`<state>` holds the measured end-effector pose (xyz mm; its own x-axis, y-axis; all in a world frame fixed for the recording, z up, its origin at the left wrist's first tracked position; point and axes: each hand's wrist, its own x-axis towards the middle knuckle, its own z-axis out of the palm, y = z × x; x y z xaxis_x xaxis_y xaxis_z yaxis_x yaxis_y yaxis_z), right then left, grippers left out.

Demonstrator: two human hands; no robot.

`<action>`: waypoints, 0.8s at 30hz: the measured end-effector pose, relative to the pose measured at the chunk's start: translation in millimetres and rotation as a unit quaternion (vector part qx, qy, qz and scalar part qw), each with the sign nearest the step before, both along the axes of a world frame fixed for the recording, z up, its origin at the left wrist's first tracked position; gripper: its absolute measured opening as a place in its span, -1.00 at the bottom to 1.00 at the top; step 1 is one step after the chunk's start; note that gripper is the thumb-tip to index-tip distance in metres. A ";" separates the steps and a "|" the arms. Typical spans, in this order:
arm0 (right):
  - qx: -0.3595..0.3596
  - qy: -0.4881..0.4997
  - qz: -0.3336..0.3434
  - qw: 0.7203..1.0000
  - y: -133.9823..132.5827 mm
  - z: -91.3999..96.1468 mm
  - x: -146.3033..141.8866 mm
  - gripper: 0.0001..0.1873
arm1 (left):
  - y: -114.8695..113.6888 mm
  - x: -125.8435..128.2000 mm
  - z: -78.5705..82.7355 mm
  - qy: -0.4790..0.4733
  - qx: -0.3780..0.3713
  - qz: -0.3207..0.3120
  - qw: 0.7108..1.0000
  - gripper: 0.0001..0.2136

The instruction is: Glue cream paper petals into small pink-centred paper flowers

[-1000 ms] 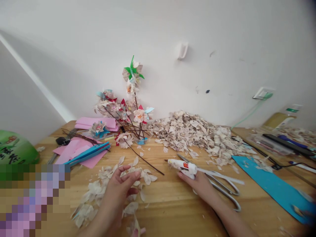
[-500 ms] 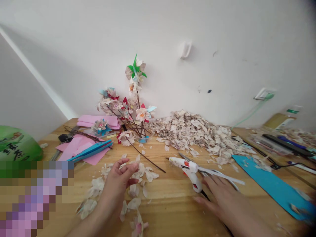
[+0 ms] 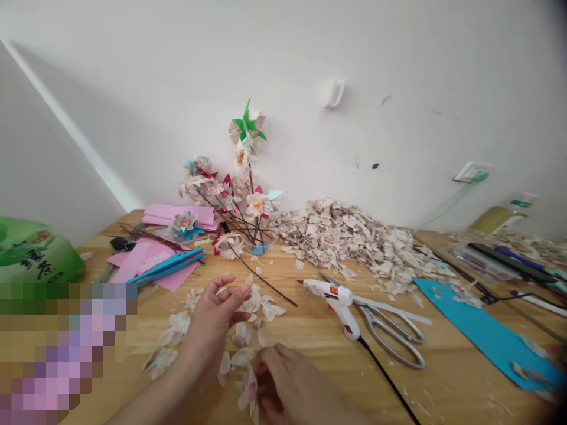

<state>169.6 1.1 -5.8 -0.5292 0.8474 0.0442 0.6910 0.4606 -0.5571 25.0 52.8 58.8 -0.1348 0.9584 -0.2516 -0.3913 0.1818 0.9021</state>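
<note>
The scene is bright and evenly lit by soft light, its source out of view. A broad, soft-edged shadow slants across the pale wall (image 3: 133, 71) at left, and faint shadows lie on the wooden table (image 3: 381, 383), with no hard glare. Wide-angle distortion bends the table's edges, and the top-right and bottom-right corners darken. The bottle (image 3: 498, 219) and pens (image 3: 509, 262) at far right are blurred, the right hand (image 3: 287, 383) looks slightly soft, and a pixelated patch (image 3: 62, 354) hides the lower left.
</note>
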 end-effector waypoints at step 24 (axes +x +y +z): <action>0.113 0.321 -0.037 0.940 8.4 8.9 41.1 -0.62 | 1.3 -10.0 5.0 0.144 0.107 -0.254 0.950 -0.64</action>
<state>210.7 9.5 3.2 -0.2719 0.8115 0.5172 0.2802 0.5809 -0.7642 15.0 54.2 63.8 0.3259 0.9430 -0.0671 -0.0325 0.0821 0.9961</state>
